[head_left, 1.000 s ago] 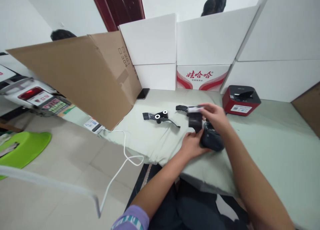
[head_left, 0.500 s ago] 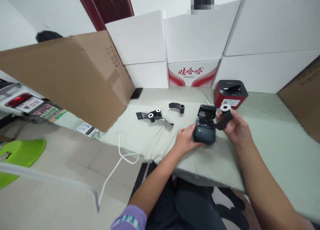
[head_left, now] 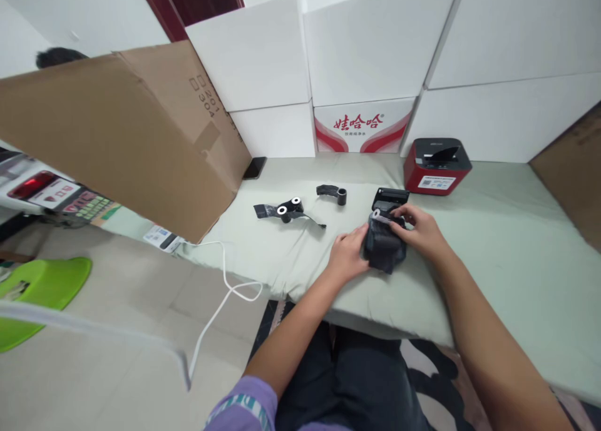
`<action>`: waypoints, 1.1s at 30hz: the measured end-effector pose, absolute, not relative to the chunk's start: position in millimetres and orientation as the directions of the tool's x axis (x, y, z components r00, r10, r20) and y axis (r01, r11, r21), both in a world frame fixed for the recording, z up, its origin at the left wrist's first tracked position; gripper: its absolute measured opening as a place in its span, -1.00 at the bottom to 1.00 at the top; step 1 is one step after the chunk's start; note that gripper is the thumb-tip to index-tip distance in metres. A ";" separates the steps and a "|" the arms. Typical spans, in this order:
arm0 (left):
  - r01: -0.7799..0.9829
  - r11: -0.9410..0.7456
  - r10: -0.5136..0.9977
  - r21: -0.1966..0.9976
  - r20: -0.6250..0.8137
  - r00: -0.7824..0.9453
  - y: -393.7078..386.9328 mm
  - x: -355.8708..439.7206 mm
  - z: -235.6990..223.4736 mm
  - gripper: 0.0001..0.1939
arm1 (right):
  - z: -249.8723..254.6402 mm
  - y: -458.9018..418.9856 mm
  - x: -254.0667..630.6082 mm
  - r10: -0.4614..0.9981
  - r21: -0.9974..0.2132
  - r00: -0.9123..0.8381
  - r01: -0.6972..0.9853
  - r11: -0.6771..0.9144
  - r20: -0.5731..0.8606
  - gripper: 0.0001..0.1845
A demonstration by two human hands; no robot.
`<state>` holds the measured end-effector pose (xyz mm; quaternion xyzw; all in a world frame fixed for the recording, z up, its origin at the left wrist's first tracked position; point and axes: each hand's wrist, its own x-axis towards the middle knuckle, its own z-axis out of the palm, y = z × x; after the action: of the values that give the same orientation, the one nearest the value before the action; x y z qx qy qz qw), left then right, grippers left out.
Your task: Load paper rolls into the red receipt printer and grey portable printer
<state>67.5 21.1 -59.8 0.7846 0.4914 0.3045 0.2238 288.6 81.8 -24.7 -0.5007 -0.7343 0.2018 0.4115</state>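
Note:
A small dark portable printer (head_left: 390, 196) stands on the cloth-covered table with its lid tipped back. My left hand (head_left: 348, 254) grips its left side, thumb low and fingers along the edge. At the printer's opening, my right hand (head_left: 417, 229) pinches a roll of black paper (head_left: 376, 214), whose white core end faces up. The roll's loose black strip appears to hang over the front of the printer. Whether the roll sits fully inside is hidden by my fingers. To the left lie two more black rolls (head_left: 283, 211) with unrolled tails, and a single black roll (head_left: 342, 197) behind them.
A red and black box-shaped machine (head_left: 428, 176) stands behind my right hand. White boxes (head_left: 361, 127) line the back, and a leaning cardboard sheet (head_left: 154, 143) closes the left. A phone (head_left: 256, 167) lies by the cardboard. A white cable (head_left: 224, 265) hangs off the front edge.
My right hand has moved left with the paper roll, from beside the printer to its opening. The black strip now lies over the printer's front. My left hand keeps its grip.

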 end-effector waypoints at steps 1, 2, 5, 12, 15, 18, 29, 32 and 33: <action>0.633 -0.419 0.906 0.650 0.260 0.334 21.1 67.5 -59.7 -0.06 | -24.5 82.0 288.8 0.886 -0.675 -0.186 0.587 0.446 0.424 -0.78; 0.633 -0.419 0.907 0.651 0.260 0.332 21.0 67.5 -59.4 -0.08 | -24.3 82.6 289.6 0.871 -0.642 -0.213 0.603 0.474 0.443 -0.80; 0.634 -0.416 0.908 0.651 0.257 0.333 20.4 67.8 -57.2 -0.10 | -25.1 84.5 292.5 0.837 -0.559 -0.300 0.635 0.533 0.457 -0.80; 0.660 -0.402 0.913 0.635 0.223 0.342 20.3 67.6 -53.9 -0.06 | -31.0 86.3 287.8 0.879 -0.618 -0.078 0.682 0.391 0.471 -0.76; 0.662 -0.403 0.913 0.632 0.223 0.343 21.1 67.3 -55.7 -0.03 | -31.5 87.6 281.2 0.902 -0.784 0.056 0.521 0.339 0.427 -0.63; 0.664 -0.401 0.914 0.631 0.231 0.332 21.3 67.4 -57.0 -0.04 | -30.5 88.0 277.0 0.933 -0.916 0.106 0.255 0.310 0.345 -0.66; 0.666 -0.396 0.916 0.632 0.224 0.332 20.5 67.6 -57.4 -0.03 | -44.1 96.1 290.2 0.985 -0.982 -0.148 0.157 0.107 0.084 -0.53; 0.662 -0.386 0.920 0.642 0.213 0.330 20.6 68.2 -56.4 -0.02 | -39.8 91.7 294.5 0.982 -0.980 -0.189 0.193 0.052 0.015 -0.48; 0.661 -0.386 0.920 0.643 0.211 0.331 20.7 68.4 -56.2 -0.02 | -38.2 89.7 294.7 0.981 -0.978 -0.192 0.203 0.053 0.013 -0.49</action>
<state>68.4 20.7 -56.2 0.7831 0.5047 0.2822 0.2290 294.7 89.7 -38.2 -0.4911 -0.6028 0.4822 0.4037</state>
